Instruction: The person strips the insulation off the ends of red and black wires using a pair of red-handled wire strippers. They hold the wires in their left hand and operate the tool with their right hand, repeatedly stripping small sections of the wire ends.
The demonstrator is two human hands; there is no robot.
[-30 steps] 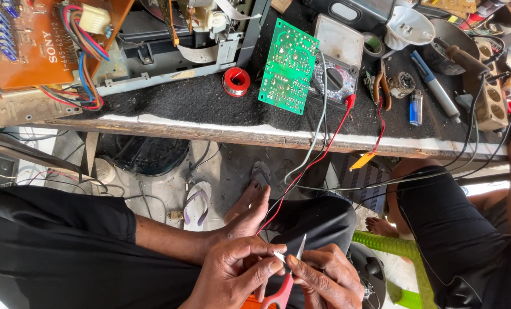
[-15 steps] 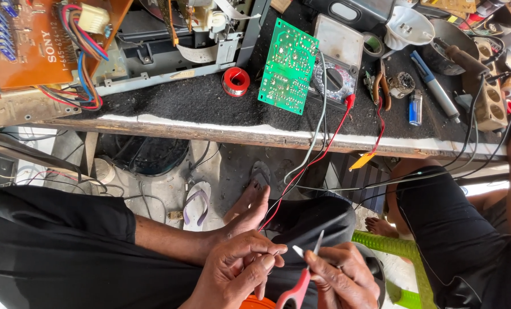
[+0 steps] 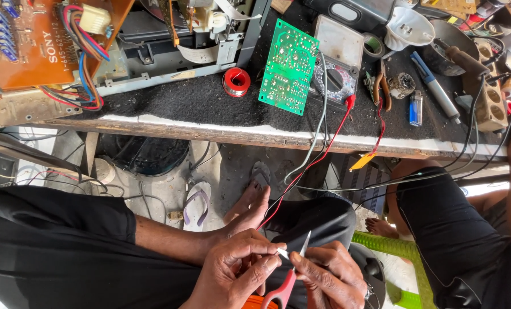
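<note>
Head view: low in the lap, left hand (image 3: 238, 274) pinched shut on a thin white wire end (image 3: 282, 252), right hand (image 3: 329, 277) closed round red-handled scissors (image 3: 289, 280), slim steel blades up and touching the wire. Best nipped lightly, wire kept taut, fingertips clear of the blades. Above the scissors, on the rough black surface (image 3: 198, 103): a flat green circuit board (image 3: 288, 67), a round red solder spool (image 3: 236, 82).

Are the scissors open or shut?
Open: the scissors' thin blade tip angles up, apart from the white bit pinched in the left hand's fingers.
</note>
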